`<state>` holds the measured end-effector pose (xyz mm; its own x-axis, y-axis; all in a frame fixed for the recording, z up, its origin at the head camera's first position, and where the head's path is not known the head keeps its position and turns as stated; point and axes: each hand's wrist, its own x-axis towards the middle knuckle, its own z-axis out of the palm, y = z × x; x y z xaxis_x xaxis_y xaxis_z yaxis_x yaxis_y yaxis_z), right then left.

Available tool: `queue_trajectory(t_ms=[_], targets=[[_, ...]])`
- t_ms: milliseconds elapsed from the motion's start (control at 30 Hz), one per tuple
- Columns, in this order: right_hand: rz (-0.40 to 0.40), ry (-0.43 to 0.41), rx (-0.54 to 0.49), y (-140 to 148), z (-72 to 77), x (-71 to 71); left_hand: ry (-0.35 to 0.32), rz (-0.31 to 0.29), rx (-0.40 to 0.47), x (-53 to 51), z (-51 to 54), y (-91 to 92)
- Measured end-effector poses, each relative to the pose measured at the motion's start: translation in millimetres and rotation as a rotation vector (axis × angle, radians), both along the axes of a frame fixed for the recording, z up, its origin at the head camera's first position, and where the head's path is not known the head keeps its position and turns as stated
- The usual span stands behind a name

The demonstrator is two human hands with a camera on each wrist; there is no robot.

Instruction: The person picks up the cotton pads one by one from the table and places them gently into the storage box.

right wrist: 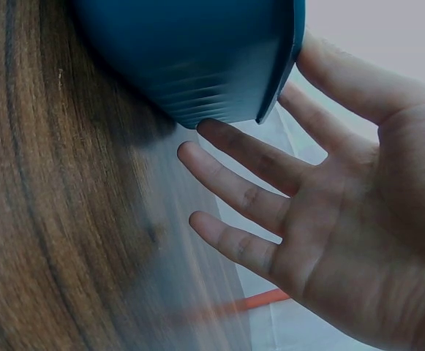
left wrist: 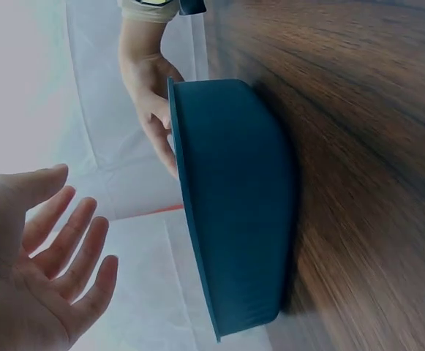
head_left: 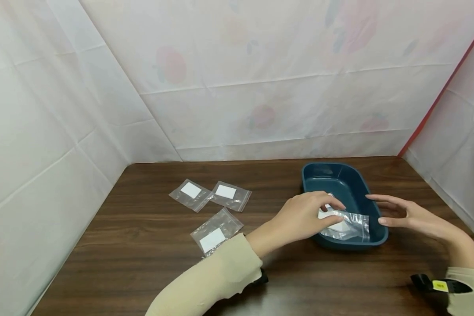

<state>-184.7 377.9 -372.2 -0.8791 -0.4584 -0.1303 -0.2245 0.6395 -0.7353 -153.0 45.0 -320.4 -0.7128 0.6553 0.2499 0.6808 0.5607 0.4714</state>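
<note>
A dark blue plastic basin (head_left: 341, 191) stands on the table's right side. Inside its near end lies a clear zip bag (head_left: 355, 226) with a white label. My left hand (head_left: 306, 215) hovers over that bag; in the left wrist view its fingers are loosely bent with nothing between them. At the basin's right rim is my right hand (head_left: 412, 215), its thumb and fingertips at the edge. The right wrist view shows its fingers (right wrist: 249, 201) spread and nearly straight beside the basin wall (right wrist: 197, 58).
Left of the basin, on the brown wooden table (head_left: 134, 245), lie three clear zip bags with white labels: one at back left (head_left: 190, 195), another zip bag (head_left: 231, 196) against it, and a nearer zip bag (head_left: 217, 232) partly behind my left sleeve. Pale curtains (head_left: 260, 87) hang around.
</note>
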Motion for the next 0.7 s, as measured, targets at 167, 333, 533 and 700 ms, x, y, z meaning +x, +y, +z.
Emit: queue_trajectory(t_ms=[167,333,533,700], targets=[[-0.004,0.016,0.020,-0.3,-0.5,-0.5,-0.028,-0.005,0.023,3.3,0.8,-15.3],[-0.002,0.039,0.038,2.3,0.7,-0.7,-0.074,-0.005,0.063,5.1,2.3,-28.6],[0.012,0.061,0.029,1.5,0.3,-0.9,-0.182,-0.038,0.117,1.6,2.1,-47.5],[0.010,0.060,0.016,1.1,-0.4,0.3,-0.282,-0.102,0.154,-4.9,2.6,-61.3]])
